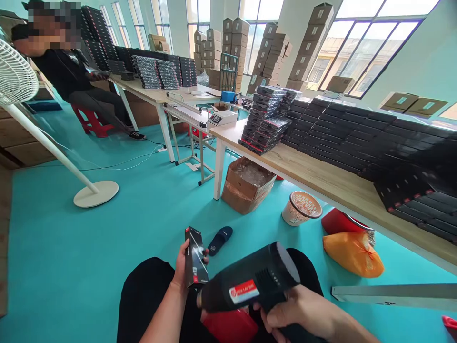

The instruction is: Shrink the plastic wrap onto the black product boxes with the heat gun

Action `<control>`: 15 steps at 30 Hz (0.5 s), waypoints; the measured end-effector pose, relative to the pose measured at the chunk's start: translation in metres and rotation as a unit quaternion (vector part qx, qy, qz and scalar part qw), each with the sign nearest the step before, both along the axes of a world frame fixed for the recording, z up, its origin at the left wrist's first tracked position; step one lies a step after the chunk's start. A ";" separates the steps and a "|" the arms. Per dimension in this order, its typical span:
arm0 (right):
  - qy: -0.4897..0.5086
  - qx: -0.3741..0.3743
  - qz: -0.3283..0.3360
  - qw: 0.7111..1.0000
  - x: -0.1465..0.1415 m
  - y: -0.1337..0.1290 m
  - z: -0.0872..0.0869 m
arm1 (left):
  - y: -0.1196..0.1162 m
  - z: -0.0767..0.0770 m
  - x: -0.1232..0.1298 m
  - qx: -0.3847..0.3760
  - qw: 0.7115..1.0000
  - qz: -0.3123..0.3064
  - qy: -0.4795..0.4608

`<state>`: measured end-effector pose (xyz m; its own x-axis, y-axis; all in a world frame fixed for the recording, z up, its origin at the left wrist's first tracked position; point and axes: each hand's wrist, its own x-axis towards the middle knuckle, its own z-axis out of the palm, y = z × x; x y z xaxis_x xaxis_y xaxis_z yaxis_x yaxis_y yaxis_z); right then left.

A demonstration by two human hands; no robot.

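Note:
My left hand [181,265] is wrapped round a slim black box [195,257] with red ends and a printed front, held upright above my lap. In my right hand [296,309] is a black heat gun [250,276] with a red and white label on its side. Its nozzle points left, toward the lower end of the box. Whether the nozzle touches the box I cannot tell. My right fingers are closed round the handle, partly hidden beneath the body. Something red [232,326] shows below the heat gun, between my legs.
Stacked black boxes [339,136] cover much of the table [314,166] at right. Below stand an open carton [246,190], a wastebasket [300,209] and an orange bag [352,252]. A slipper [220,240] lies ahead. At left are a fan [53,143] and a seated person [67,76].

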<state>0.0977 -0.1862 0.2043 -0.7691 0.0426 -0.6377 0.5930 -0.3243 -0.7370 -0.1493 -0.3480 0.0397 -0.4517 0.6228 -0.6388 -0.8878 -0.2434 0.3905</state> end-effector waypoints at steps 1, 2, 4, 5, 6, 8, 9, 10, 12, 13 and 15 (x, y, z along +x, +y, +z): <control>-0.003 0.008 0.027 1.000 0.000 0.002 0.001 | 0.000 0.000 0.000 0.022 1.000 0.004 0.002; 0.000 0.023 0.037 0.999 -0.003 0.005 0.000 | -0.001 0.001 0.000 0.038 0.999 0.011 0.005; 0.017 0.062 -0.010 0.998 -0.015 0.011 -0.005 | 0.000 0.004 0.002 0.053 0.999 0.011 0.008; 0.032 0.076 -0.058 0.995 -0.024 0.013 -0.009 | 0.001 0.006 0.004 0.057 0.998 -0.002 0.006; 0.045 0.084 -0.108 0.990 -0.034 0.015 -0.013 | 0.002 0.007 0.006 0.062 0.998 -0.017 0.003; 0.072 0.085 -0.173 0.979 -0.056 0.015 -0.020 | 0.004 0.008 0.009 0.067 0.997 -0.043 -0.005; 0.081 0.079 -0.178 0.978 -0.066 0.013 -0.021 | 0.005 0.008 0.010 0.062 0.997 -0.048 -0.007; 0.087 0.070 -0.166 0.980 -0.073 0.011 -0.020 | 0.006 0.007 0.009 0.046 0.998 -0.047 -0.007; 0.089 0.044 -0.109 0.989 -0.076 0.007 -0.016 | 0.005 0.006 0.007 0.008 1.000 -0.026 0.002; 0.087 0.031 -0.066 0.994 -0.072 0.005 -0.013 | 0.005 0.005 0.006 0.000 1.000 -0.014 0.006; 0.073 0.022 0.026 0.997 -0.056 0.005 -0.008 | 0.003 0.006 0.004 0.016 1.000 0.001 0.011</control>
<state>0.0414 -0.1811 0.1961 -0.8554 0.0258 -0.5173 0.4935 -0.2624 -0.8292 -0.1450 -0.3452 0.0458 -0.4665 0.6417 -0.6088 -0.8788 -0.2579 0.4015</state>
